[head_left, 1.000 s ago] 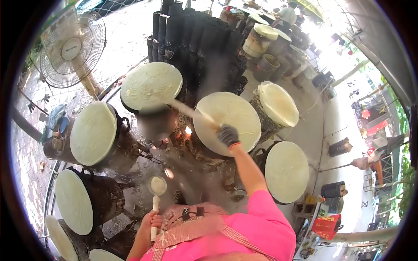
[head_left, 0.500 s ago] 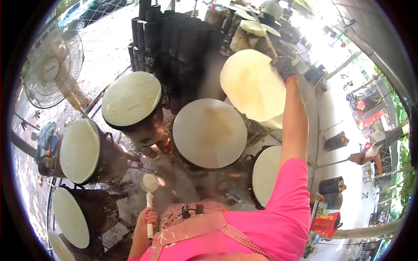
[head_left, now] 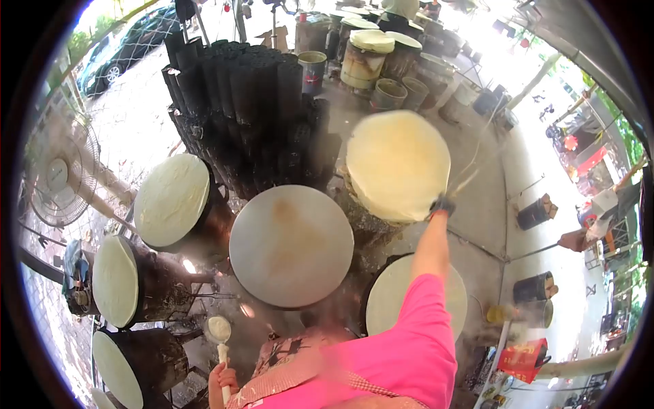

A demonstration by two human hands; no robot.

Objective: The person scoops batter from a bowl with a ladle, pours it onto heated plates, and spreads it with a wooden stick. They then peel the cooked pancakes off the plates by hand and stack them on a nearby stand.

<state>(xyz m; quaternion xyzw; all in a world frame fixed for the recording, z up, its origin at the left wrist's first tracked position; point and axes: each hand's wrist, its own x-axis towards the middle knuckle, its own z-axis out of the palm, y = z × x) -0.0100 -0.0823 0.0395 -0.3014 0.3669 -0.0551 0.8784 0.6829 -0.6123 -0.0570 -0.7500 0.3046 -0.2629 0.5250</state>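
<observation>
My left hand (head_left: 223, 382) is closed round the pale handle of a ladle (head_left: 219, 330), whose bowl holds thick whitish batter. My right hand (head_left: 443, 205), in a dark glove, is at the lower right edge of a large round flatbread (head_left: 399, 165), on top of a pile. A thin stick (head_left: 470, 178), smeared by motion, runs up from the closed right hand; whether the fingers also pinch the bread is hidden. Left of that lies a bare round griddle (head_left: 291, 247). Another griddle, with a pale sheet of batter (head_left: 388, 300) on it, is partly behind my right arm.
Several drum stoves with batter-covered tops, including one round top (head_left: 172, 200), stand along the left. Stacked black coal briquettes (head_left: 245, 95) rise beyond the bare griddle. A fan (head_left: 61, 174) is at far left, buckets (head_left: 389, 95) at the back, and a red bag (head_left: 522, 360) at right.
My right hand has come down and nearer, and the flatbread has moved lower with it. The view has shifted too. My left hand keeps the ladle.
</observation>
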